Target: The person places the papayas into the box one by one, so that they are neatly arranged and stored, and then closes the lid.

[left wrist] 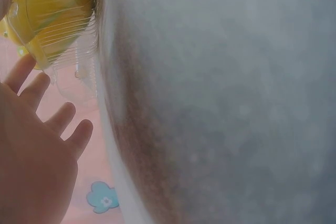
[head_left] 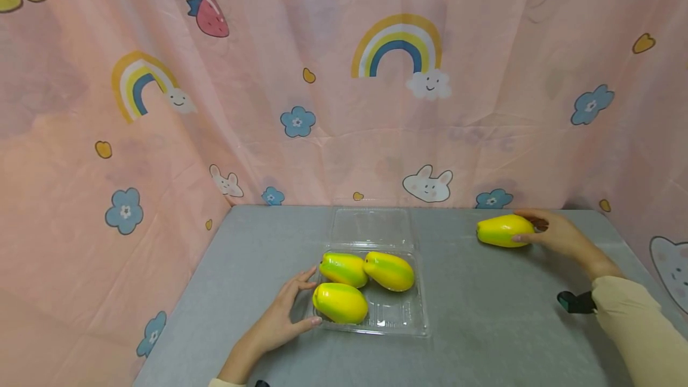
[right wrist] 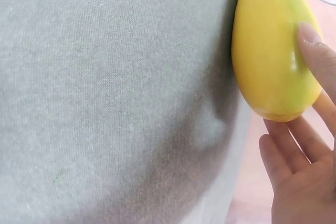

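Observation:
A clear plastic clamshell box [head_left: 392, 317] lies with its lid [head_left: 371, 227] folded back on the grey table. Inside it are three yellow-green papayas, one at back left [head_left: 344, 270], one at back right [head_left: 389, 272] and one at front left [head_left: 340, 303]. At the box's left side is my left hand [head_left: 279, 315], fingers spread, fingertips and thumb at its edge. Over on the right, my right hand [head_left: 559, 236] grips the blunt end of another papaya [head_left: 500, 231] between thumb and fingers. In the right wrist view, the thumb presses on that papaya [right wrist: 273, 51].
Behind the grey table [head_left: 473, 327] hangs a pink curtain [head_left: 333, 160] printed with rainbows, flowers and rabbits. It also runs along the left and right sides. A dark wrist device [head_left: 576, 302] sticks out from the right sleeve above the table.

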`<action>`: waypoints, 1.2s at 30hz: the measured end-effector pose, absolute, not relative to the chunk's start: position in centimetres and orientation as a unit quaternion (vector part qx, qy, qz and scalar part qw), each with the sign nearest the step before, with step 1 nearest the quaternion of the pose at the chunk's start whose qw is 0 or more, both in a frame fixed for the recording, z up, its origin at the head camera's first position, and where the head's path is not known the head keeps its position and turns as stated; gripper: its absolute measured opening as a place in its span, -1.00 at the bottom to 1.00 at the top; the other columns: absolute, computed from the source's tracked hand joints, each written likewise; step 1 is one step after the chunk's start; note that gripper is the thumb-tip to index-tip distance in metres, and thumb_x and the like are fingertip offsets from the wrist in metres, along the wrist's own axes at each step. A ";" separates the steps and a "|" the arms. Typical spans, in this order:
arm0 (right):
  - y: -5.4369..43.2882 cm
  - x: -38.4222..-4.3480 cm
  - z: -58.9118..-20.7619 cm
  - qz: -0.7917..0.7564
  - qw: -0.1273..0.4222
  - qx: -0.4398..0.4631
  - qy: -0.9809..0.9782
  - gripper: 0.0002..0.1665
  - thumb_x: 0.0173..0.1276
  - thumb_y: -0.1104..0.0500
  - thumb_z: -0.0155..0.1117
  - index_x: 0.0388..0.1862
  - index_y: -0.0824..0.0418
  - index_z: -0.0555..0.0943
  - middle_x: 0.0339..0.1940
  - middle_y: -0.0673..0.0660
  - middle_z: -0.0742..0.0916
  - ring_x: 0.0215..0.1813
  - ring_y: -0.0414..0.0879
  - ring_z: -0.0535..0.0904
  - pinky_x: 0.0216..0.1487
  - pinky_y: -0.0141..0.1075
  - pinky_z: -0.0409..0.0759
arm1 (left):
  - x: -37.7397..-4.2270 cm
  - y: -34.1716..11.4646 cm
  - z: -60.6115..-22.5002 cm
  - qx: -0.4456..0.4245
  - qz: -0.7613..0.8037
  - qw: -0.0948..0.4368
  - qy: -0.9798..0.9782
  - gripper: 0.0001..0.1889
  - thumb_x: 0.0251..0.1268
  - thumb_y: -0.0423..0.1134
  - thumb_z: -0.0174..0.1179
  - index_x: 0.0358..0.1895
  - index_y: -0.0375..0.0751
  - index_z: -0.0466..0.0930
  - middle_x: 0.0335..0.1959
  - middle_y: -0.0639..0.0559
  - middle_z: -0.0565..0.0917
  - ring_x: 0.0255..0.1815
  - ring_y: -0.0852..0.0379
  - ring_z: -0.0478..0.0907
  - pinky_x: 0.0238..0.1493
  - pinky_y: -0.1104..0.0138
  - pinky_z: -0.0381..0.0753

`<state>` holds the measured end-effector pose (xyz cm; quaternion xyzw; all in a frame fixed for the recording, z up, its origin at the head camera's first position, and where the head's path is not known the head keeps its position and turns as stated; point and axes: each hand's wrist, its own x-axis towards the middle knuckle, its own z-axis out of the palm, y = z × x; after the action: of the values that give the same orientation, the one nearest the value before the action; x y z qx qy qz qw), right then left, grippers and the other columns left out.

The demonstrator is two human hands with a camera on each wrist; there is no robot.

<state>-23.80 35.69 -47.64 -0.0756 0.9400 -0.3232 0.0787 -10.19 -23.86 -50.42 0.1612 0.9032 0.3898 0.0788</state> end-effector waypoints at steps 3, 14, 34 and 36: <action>35.6 -23.8 -47.5 -0.325 0.082 -0.070 0.939 0.10 0.27 -0.29 0.33 0.50 0.40 0.20 0.45 0.52 0.33 0.36 0.43 0.30 0.32 0.36 0.29 | -10.2 -23.9 -50.4 0.162 0.389 0.076 0.904 -0.28 0.15 0.26 0.32 0.36 0.21 0.27 0.61 0.37 0.04 0.65 -0.08 -0.02 0.48 -0.33 0.12; 35.6 -23.7 -47.2 -0.311 0.081 -0.063 0.945 0.14 0.22 -0.34 0.34 0.47 0.43 0.23 0.42 0.54 0.36 0.32 0.43 0.33 0.31 0.36 0.31 | -10.2 -23.8 -50.3 0.162 0.386 0.072 0.905 -0.28 0.14 0.28 0.31 0.35 0.24 0.28 0.60 0.39 0.05 0.65 -0.07 0.01 0.48 -0.31 0.13; 33.9 -22.2 -46.5 -0.287 0.073 -0.078 0.952 0.08 0.17 -0.37 0.36 0.41 0.33 0.35 0.35 0.50 0.48 0.24 0.43 0.47 0.19 0.32 0.45 | -10.2 -23.8 -50.2 0.165 0.388 0.081 0.903 -0.24 0.14 0.29 0.31 0.39 0.19 0.26 0.61 0.35 0.03 0.65 -0.07 -0.01 0.48 -0.31 0.15; 33.7 -22.0 -46.5 -0.286 0.069 -0.087 0.952 0.06 0.18 -0.35 0.36 0.42 0.33 0.35 0.37 0.49 0.47 0.24 0.42 0.48 0.21 0.31 0.45 | -10.2 -23.8 -50.2 0.167 0.390 0.081 0.902 -0.24 0.15 0.28 0.31 0.39 0.19 0.26 0.61 0.34 0.03 0.65 -0.08 -0.01 0.47 -0.33 0.14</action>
<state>-21.97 33.66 -46.52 -0.0871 0.9519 -0.2857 0.0687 -10.21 -23.79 -50.21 0.1667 0.9018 0.3905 0.0813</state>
